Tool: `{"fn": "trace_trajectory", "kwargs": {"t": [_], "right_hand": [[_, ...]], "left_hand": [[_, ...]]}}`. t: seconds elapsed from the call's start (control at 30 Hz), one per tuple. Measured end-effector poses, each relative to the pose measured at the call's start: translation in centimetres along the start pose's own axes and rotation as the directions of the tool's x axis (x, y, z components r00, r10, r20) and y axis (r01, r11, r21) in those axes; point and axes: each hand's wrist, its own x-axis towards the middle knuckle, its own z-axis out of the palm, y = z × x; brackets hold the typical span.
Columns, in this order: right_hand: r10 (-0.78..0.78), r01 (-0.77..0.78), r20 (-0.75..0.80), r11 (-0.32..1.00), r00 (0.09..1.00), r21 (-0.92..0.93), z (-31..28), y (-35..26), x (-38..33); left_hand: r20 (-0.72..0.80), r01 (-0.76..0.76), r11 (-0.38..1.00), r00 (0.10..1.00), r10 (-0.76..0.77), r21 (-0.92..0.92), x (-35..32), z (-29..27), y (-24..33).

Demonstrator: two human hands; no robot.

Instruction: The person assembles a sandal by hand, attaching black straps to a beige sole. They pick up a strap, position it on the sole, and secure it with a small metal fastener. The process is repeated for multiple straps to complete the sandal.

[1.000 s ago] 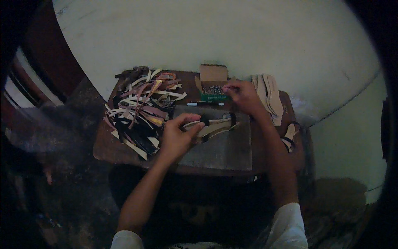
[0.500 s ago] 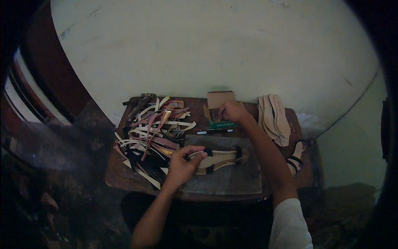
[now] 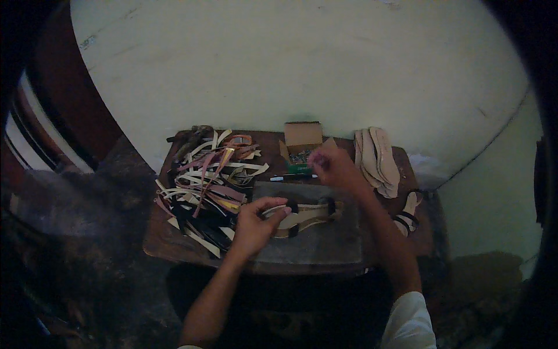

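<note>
My left hand [image 3: 258, 224] grips one end of a tan sandal sole [image 3: 311, 218] between thumb and fingers. Dark strap ends [image 3: 331, 207] are folded over the sole's edges. Under it lies a flat grey slab [image 3: 343, 250]. My right hand [image 3: 328, 166] is just right of a small open cardboard box [image 3: 303, 134], which holds many small metal pieces, perhaps tacks. Its fingers are drawn together and a little blurred; whatever they pinch is too small to make out.
Cut straps in cream, pink and black [image 3: 203, 189] are heaped on the table's left. A pen [image 3: 285, 177] lies before the box. Stacked insoles [image 3: 378, 163] and a black-strapped sandal [image 3: 408, 215] are at the right. A wall [image 3: 302, 64] rises behind the wooden table [image 3: 160, 241].
My right hand has drawn back from the box, toward me and slightly right, uncovering its metal pieces. My left hand keeps its grip on the sole. The whole view has shifted slightly.
</note>
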Motion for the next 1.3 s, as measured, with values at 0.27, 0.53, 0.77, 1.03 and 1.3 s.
{"fn": "trace_trajectory", "kwargs": {"t": [0.27,0.53,0.77,1.03,1.3], "right_hand": [[0.202,-0.140,-0.115,0.904,0.973,0.404,1.9,-5.1,-12.2],[0.011,0.077,-0.286,0.952,0.958,0.295,2.9,-5.1,-13.5],[-0.012,0.141,-0.404,0.947,0.915,0.290,2.3,-4.4,-13.9],[0.235,-0.044,-0.199,0.743,0.951,0.668,3.6,-4.2,-14.1],[0.422,-0.184,-0.024,0.446,0.906,0.876,3.6,-4.4,-14.1]], "left_hand": [[0.045,-0.078,0.995,0.996,0.081,-0.059,-0.9,1.5,-0.4],[0.061,-0.306,0.950,0.951,0.302,0.061,-1.9,2.9,-0.9],[0.235,-0.720,0.435,0.625,0.744,0.540,-2.3,2.2,1.2],[0.279,-0.764,0.320,0.538,0.796,0.560,-2.1,2.9,-0.8],[0.307,-0.790,0.290,0.506,0.806,0.541,-2.5,3.0,-0.5]]}}
